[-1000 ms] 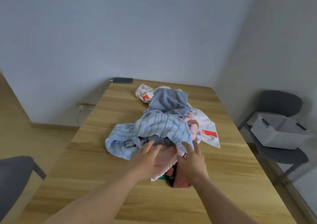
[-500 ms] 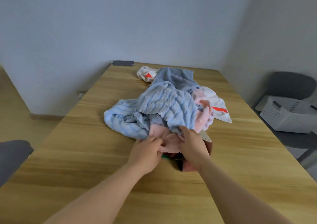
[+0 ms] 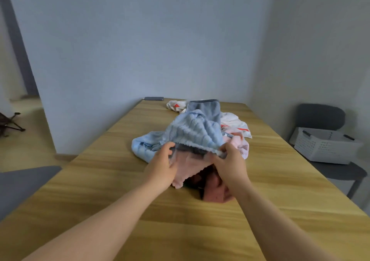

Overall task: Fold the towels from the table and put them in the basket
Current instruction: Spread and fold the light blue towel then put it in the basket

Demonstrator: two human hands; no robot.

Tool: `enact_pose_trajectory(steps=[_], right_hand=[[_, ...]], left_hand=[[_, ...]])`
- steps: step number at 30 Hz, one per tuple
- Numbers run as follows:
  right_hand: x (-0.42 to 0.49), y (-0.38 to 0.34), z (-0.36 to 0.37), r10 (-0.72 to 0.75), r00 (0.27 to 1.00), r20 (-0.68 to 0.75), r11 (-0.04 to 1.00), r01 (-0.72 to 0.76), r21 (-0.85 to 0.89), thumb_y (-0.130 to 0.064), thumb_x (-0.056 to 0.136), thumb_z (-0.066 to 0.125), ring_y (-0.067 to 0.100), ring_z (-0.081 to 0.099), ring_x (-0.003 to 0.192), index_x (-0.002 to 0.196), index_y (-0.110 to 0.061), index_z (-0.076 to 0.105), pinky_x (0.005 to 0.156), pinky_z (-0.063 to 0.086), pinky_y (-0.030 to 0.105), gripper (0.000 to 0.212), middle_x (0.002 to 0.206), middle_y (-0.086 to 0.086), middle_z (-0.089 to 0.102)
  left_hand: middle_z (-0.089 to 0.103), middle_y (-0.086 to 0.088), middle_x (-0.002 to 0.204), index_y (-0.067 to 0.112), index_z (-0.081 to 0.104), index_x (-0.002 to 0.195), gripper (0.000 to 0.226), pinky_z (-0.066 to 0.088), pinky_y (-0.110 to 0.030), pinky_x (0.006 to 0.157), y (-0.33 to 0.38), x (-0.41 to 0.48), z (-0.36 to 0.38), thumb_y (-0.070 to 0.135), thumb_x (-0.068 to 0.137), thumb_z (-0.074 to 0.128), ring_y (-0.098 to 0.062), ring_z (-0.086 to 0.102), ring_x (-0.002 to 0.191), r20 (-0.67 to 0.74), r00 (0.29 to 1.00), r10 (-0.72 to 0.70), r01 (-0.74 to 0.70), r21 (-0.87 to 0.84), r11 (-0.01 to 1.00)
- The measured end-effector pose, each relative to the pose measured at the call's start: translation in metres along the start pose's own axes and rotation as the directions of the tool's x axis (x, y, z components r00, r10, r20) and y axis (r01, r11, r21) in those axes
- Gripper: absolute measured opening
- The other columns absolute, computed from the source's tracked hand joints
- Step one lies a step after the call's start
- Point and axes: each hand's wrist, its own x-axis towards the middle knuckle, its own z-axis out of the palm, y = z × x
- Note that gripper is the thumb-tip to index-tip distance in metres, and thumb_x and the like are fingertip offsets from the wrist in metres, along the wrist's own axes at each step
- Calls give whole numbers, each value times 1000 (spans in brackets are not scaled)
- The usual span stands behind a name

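Note:
A heap of towels lies in the middle of the wooden table (image 3: 280, 180). On top is a ribbed light blue towel (image 3: 192, 132), with a grey-blue towel (image 3: 206, 110) and a white towel with red marks (image 3: 234, 121) behind it. Beneath, a pale pink towel (image 3: 189, 165) hangs forward over a dark red towel (image 3: 215, 193). My left hand (image 3: 162, 167) grips the pink towel's upper left edge. My right hand (image 3: 230, 162) pinches its upper right edge under the blue towel's hem. The white basket (image 3: 324, 147) stands on a chair to the right.
The grey chair (image 3: 328, 170) holding the basket stands against the right wall, close to the table's edge. Another grey chair seat (image 3: 22, 184) shows at the lower left. A dark flat device (image 3: 154, 98) lies at the table's far edge. A doorway opens on the far left.
Both hands went from pressing into the heap to gripping the pink towel's edge and raising it, lifting the blue towel's hem. The view tilted up and closer.

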Motion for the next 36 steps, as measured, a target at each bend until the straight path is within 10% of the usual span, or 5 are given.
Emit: enact_pose_trajectory(steps=[9, 18, 24, 30, 36], right_hand=[[-36, -105, -49, -262, 962, 72, 657, 124, 744, -15, 80, 65, 17, 38, 62, 64, -16, 40, 57, 31, 29, 30, 66, 8, 41], [-54, -84, -60, -250, 901, 354, 930, 122, 346, -16, 69, 81, 3, 61, 70, 121, -27, 47, 61, 49, 17, 63, 90, -4, 62], [-57, -74, -36, -25, 954, 299, 768, -173, 616, -2, 86, 60, 15, 64, 67, 87, -10, 63, 52, 52, 23, 8, 68, -1, 69], [-17, -33, -63, 418, 906, -64, 735, -296, 610, -16, 83, 60, 19, 50, 59, 83, -12, 54, 49, 37, 25, 7, 71, 6, 53], [-22, 35, -22, 433, 855, 286, 807, -509, 299, -8, 85, 58, 24, 55, 74, 89, -13, 58, 64, 46, 33, 6, 79, 10, 60]], left_hand=[[27, -3, 151, 22, 27, 146, 80, 34, -33, 108, 56, -5, -33, 30, 79, 71, -23, 34, 135, -34, 998, 52, -50, 40, 998], [67, -7, 89, 23, 56, 85, 18, 51, -32, 69, 101, -24, -76, 15, 94, 43, -21, 62, 77, -62, 995, -75, 30, -539, 842], [60, -13, 94, 14, 52, 102, 11, 47, -34, 76, 125, -41, -66, 7, 94, 50, -22, 58, 83, 101, 991, 90, 42, -863, 504], [45, 4, 131, 30, 48, 126, 44, 39, -28, 99, 55, -25, -11, 16, 85, 56, -14, 46, 122, 15, 984, 179, -177, -86, 980], [26, -1, 144, 32, 38, 131, 41, 35, -43, 104, 13, -1, 52, 27, 91, 46, -28, 34, 131, 362, 927, 94, -248, 404, 880]])
